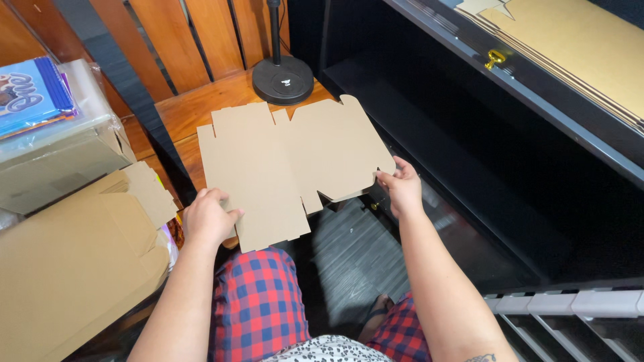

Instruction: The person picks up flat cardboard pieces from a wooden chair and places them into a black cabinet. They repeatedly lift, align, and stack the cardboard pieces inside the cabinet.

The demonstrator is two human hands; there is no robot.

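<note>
The die-cut sheet [288, 167] is matt brown cardboard, smooth and unprinted. The stool [201, 107] beneath is varnished wood with visible grain. The lamp base [282, 79] looks matt black plastic. The shorts [258, 302] are checked cloth.

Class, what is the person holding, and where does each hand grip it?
A flat box blank: left hand at its near-left edge, right hand at its right edge.
</note>
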